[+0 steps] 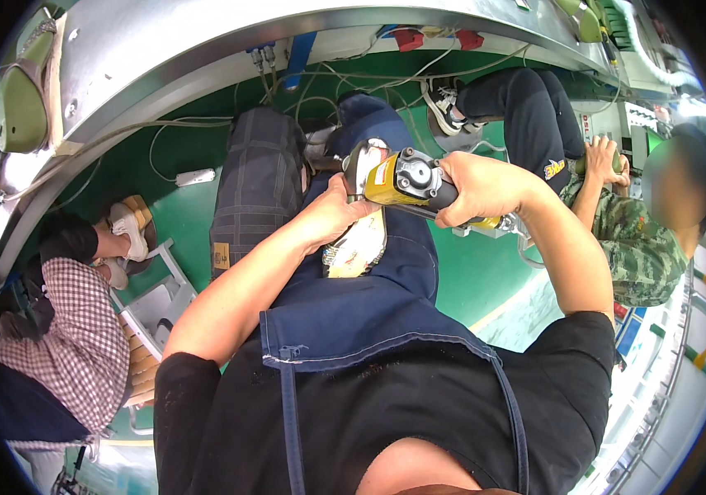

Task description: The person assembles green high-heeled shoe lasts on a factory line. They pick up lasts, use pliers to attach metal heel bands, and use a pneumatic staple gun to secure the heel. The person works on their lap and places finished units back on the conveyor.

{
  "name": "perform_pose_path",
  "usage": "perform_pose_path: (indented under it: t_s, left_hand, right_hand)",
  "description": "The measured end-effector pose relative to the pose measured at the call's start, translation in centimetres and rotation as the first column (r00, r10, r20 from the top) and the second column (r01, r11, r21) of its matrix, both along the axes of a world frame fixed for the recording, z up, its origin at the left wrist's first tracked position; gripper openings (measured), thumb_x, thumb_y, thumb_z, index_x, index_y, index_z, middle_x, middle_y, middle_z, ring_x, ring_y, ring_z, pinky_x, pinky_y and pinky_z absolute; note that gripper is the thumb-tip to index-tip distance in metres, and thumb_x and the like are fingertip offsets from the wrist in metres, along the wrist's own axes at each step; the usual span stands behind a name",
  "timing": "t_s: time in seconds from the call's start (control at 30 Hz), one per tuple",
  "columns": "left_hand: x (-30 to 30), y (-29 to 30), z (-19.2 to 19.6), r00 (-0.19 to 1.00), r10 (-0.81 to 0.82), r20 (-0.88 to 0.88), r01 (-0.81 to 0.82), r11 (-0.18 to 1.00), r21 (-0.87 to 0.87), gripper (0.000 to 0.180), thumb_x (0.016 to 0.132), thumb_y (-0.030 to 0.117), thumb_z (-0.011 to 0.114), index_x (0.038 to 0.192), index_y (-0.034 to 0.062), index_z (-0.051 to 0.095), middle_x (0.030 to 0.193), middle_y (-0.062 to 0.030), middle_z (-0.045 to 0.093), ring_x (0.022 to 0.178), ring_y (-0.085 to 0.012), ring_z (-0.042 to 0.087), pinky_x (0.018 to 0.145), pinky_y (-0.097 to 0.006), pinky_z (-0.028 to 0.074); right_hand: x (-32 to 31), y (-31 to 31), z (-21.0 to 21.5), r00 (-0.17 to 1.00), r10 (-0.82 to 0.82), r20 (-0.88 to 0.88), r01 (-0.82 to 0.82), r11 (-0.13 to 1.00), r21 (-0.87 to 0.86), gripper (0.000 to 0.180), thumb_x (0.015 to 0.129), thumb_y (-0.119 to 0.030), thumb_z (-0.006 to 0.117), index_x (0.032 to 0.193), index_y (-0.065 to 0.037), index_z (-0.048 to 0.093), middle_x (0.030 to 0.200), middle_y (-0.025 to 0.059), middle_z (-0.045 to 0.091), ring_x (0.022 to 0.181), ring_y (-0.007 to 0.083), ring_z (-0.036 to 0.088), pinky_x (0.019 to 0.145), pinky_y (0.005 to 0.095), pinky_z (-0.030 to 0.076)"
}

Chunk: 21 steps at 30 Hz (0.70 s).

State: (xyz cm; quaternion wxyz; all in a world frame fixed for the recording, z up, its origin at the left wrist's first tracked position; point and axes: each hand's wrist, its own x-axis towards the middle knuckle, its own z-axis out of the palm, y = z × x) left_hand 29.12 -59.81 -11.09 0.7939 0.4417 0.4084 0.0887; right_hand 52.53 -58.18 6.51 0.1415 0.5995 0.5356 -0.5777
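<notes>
Above my lap, my right hand [481,191] wraps round the handle of a yellow and silver air-powered tool [410,177] with a round bolted cap. The tool's front end points left, toward my left hand [330,213]. My left hand is closed on a shoe-shaped piece [356,246] that lies along my thigh with its pale underside up and a ragged, pleated edge. A greyish rounded part [364,161] stands just past my left fingers; the tool's nose and my hand partly hide how it joins the shoe piece. A dark blue apron [369,326] covers my lap.
A curved metal workbench [163,49] runs across the far side, with cables [320,82] under it. Green shoe lasts [21,115] sit on it. A power strip [195,176] lies on the green floor. Seated people [633,239] are close on the right and left [80,322].
</notes>
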Motion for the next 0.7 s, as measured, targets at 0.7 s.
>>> perform_pose_path:
  t_s: [0.7]
  left_hand:
    - [-0.3,0.5,-1.0,0.998,0.028,0.054,-0.022,0.993,-0.113,0.09,0.085,0.024,0.089,0.148,-0.0082,0.034,0.13,-0.0184,0.063,0.116,-0.0239,0.066,0.103,-0.037,0.053]
  right_hand:
    - [-0.1,12.1,7.5,0.957,-0.211,0.2,-0.123,0.332,0.935,0.036,0.082,-0.022,0.078,0.104,0.004,0.066,0.091,0.0216,0.069,0.082,0.0337,0.069,0.074,0.0439,0.054]
